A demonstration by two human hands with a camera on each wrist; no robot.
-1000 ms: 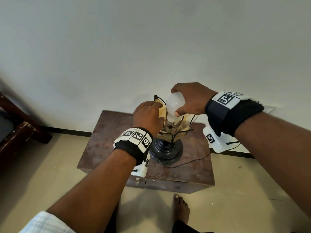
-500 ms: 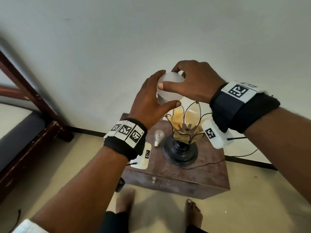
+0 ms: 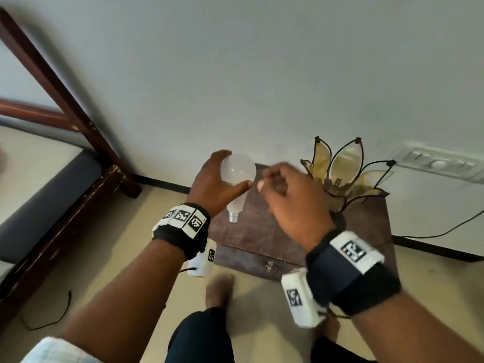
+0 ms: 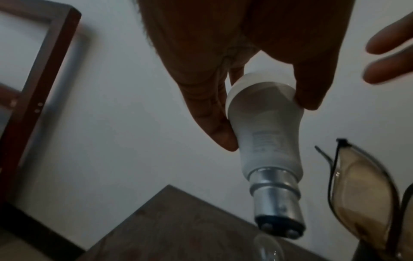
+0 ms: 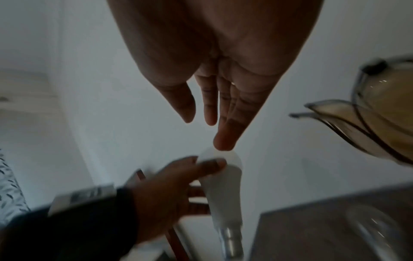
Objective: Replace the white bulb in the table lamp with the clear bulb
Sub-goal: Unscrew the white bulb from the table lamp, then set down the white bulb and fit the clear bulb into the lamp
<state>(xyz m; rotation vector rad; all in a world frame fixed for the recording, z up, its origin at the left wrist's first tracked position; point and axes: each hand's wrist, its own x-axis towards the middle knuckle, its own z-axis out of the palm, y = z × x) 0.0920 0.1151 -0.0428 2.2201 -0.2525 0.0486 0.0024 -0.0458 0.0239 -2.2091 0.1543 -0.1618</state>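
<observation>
My left hand [image 3: 222, 179] grips the white bulb [image 3: 239, 169] by its round globe, metal cap [image 4: 277, 208] pointing down, above the left part of the small wooden table [image 3: 251, 239]. The right hand [image 3: 277, 184] hovers just right of the bulb with relaxed fingers [image 5: 223, 139] and holds nothing. The table lamp [image 3: 345, 176], with amber petal-shaped glass panels, stands at the table's right; its socket holds no bulb. The clear bulb [image 4: 268, 249] lies on the table below the white bulb's cap; in the head view my right hand hides it.
A dark wooden bed frame [image 3: 68, 106] with a grey mattress stands to the left. A wall switch panel [image 3: 437, 163] is at the right, and the lamp's black cable [image 3: 442, 233] trails along the skirting. My bare foot [image 3: 220, 289] is on the floor before the table's drawer [image 3: 267, 265].
The white bulb came up out of the lamp and moved left. My left hand took it by the globe; the right hand let go and drew slightly back.
</observation>
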